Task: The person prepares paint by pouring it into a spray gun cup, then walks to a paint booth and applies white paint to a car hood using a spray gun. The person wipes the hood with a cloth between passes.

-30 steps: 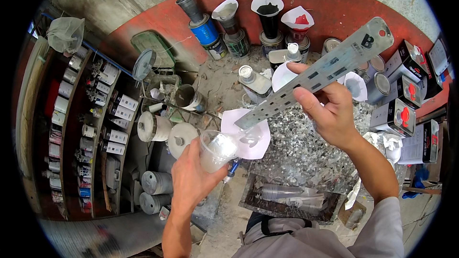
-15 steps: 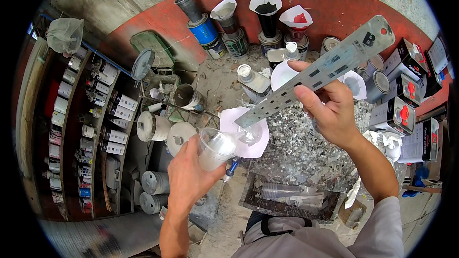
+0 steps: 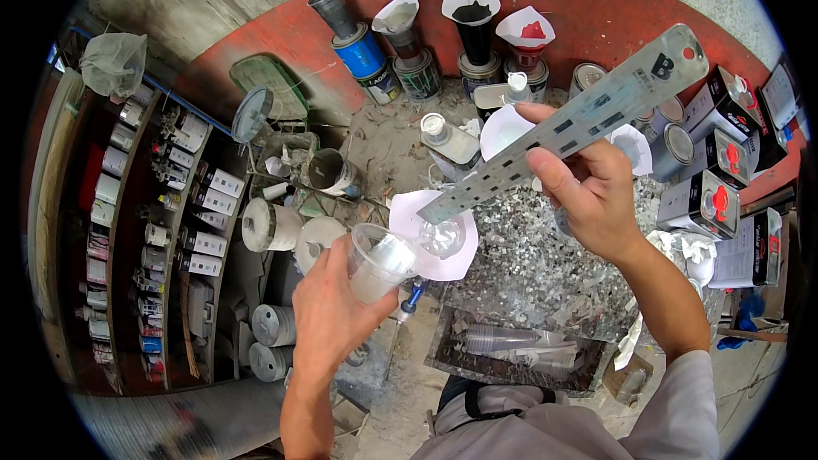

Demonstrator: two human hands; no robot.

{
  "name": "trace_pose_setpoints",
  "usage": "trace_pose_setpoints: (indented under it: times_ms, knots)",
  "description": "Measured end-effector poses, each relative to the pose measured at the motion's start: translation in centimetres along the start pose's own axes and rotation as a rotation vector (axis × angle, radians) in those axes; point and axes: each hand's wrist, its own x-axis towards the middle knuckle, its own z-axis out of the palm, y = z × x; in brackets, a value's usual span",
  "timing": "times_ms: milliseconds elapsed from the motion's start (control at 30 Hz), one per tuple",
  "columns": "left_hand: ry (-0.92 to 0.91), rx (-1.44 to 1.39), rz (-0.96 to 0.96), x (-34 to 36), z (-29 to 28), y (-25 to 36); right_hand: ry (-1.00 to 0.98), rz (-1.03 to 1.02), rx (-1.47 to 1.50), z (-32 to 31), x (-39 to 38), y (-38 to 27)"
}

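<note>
Cup (image 3: 377, 261) tilted in left hand (image 3: 334, 315); right hand (image 3: 590, 190) holds stick (image 3: 569, 123).

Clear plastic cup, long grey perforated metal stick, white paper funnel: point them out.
Clear plastic cup (image 3: 377, 262), head view, its side wall.
Long grey perforated metal stick (image 3: 562, 129), head view, mid-length.
White paper funnel (image 3: 407, 220), head view, left edge.

Bright, even daylight, soft shadows, sharp centre, strong fisheye bending and black vignette at the rim.

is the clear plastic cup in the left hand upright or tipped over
Tipped. The clear plastic cup leans in the left hand, its mouth angled toward the white paper cone filter, where the long grey metal stirring ruler points.
</note>
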Motion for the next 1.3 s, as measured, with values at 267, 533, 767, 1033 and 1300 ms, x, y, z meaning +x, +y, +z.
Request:
trace_pose_setpoints:
  times_ms: [267, 533, 767, 1033, 1300]
  knots:
    - [-0.015, 0.024, -0.003, 0.1, -0.1, 0.0, 0.000, 0.001, 0.020, 0.0, 0.0, -0.1]
    - [-0.032, 0.088, 0.008, 0.1, -0.7, 0.4, -0.003, 0.022, 0.014, -0.1, 0.0, -0.2]
    - [-0.053, 0.134, 0.005, 0.4, -0.9, 0.8, 0.021, -0.020, -0.014, -0.3, -0.1, 0.2]
    - [-0.075, 0.195, 0.024, 0.6, -1.6, 1.3, 0.026, -0.002, 0.013, -0.4, -0.2, 0.2]
    - [-0.105, 0.282, 0.088, 1.0, -1.9, 1.5, 0.035, -0.031, 0.025, -0.5, -0.2, 0.5]
